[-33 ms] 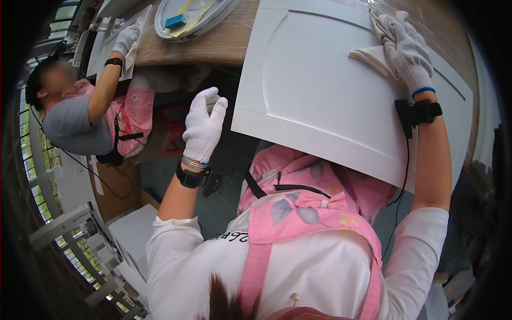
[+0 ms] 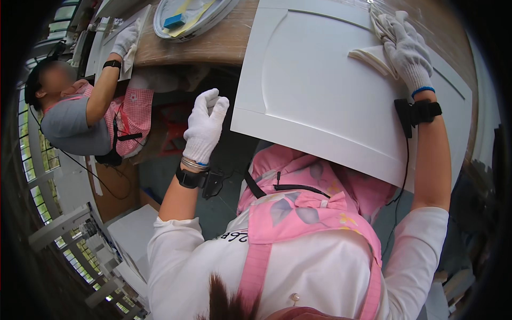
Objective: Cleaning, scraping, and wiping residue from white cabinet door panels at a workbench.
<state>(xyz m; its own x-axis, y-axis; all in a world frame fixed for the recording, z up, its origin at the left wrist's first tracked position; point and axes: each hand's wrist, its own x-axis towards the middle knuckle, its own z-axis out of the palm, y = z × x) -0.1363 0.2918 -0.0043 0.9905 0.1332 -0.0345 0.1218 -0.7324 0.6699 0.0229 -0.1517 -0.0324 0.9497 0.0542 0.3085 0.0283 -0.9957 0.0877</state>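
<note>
A white panel door (image 2: 320, 69) with a recessed, curved-edge centre lies on the table and juts over its near edge towards me. My right hand (image 2: 408, 53), in a white knit glove, rests on the panel's far right part and grips a cream cloth (image 2: 370, 57). One folded end of that cloth sticks out to the left across the panel; the rest is bunched under and beside the fingers. Off the panel's left edge, my left hand (image 2: 205, 120) is raised in the air, also gloved. Its fingers are loosely bent, the thumb stands apart from them, and I see nothing held.
On the wooden table (image 2: 197, 50), left of the panel, stands a round white tub (image 2: 200, 26) with a blue block (image 2: 174, 21) on it. Farther left, a co-worker (image 2: 96, 106) has a gloved hand on another white panel (image 2: 98, 50). A red stool (image 2: 173, 130) stands below.
</note>
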